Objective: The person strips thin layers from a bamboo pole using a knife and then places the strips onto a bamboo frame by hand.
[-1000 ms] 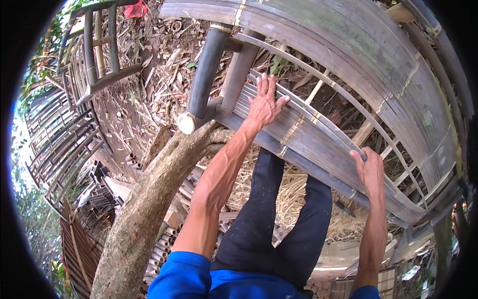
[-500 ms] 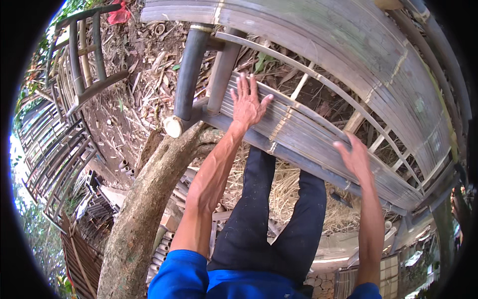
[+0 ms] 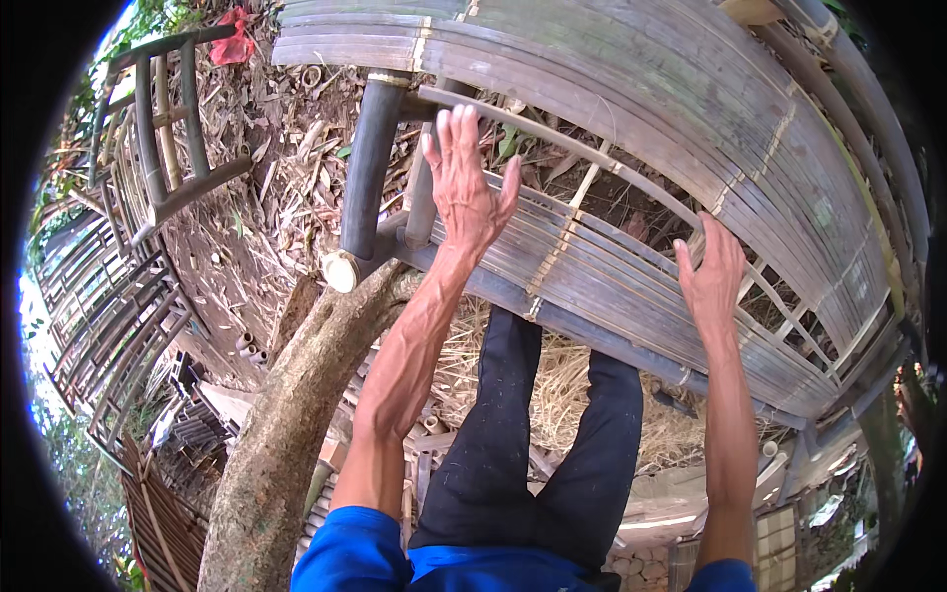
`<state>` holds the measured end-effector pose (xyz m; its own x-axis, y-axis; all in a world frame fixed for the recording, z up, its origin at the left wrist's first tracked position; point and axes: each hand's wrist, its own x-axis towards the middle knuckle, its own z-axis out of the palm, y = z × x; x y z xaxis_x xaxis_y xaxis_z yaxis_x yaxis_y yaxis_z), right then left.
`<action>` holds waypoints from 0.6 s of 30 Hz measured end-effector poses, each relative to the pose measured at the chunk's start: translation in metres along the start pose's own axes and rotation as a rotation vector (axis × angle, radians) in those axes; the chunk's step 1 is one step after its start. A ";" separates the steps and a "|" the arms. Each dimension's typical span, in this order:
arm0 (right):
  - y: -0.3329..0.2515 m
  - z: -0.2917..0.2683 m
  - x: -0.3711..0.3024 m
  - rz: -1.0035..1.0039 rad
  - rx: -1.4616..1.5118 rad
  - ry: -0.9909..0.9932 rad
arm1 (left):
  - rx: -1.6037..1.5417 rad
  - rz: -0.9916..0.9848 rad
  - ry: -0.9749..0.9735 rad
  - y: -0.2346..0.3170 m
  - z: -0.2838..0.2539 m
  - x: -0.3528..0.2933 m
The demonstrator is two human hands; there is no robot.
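Observation:
A split-bamboo bench seat (image 3: pixel 592 281) lies in front of me, its slats tied across with pale lashings. A loose, narrow bamboo strip (image 3: pixel 562 135) spans the gap between the near slats and the far slatted panel (image 3: pixel 631 89). My left hand (image 3: pixel 466 192) is open, fingers stretched and thumb apart, its fingertips over the strip's left end. Farther right, my right hand (image 3: pixel 712 266) reaches to the same strip with its fingertips at it and the thumb held apart. Whether either hand presses on the strip cannot be made out.
A dark bamboo post (image 3: pixel 370 168) stands at the bench's left end. Beside it a thick tree trunk (image 3: pixel 281 424) slants toward me. Bamboo frames (image 3: pixel 163 128) stand at the far left, near a red plastic scrap (image 3: pixel 233 39). Dry leaves and straw (image 3: pixel 562 395) cover the ground.
Both hands have moved away from me, off the near slats and up to the loose strip. My left hand has also shifted slightly left. The view has shifted a little.

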<state>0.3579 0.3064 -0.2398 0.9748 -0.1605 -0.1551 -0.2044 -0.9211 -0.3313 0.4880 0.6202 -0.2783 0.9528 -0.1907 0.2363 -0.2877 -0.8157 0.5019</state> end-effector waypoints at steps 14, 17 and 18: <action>-0.010 -0.032 -0.039 0.353 0.211 -0.454 | -0.133 -0.196 -0.630 -0.049 0.022 -0.051; -0.009 -0.029 -0.037 0.343 0.244 -0.433 | -0.125 -0.242 -0.728 -0.051 0.026 -0.044; -0.009 -0.028 -0.035 0.341 0.246 -0.428 | -0.124 -0.238 -0.725 -0.052 0.027 -0.041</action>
<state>0.3285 0.3100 -0.2050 0.7382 -0.2289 -0.6346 -0.5641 -0.7254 -0.3944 0.4667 0.6558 -0.3361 0.8037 -0.3624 -0.4719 -0.0352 -0.8207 0.5703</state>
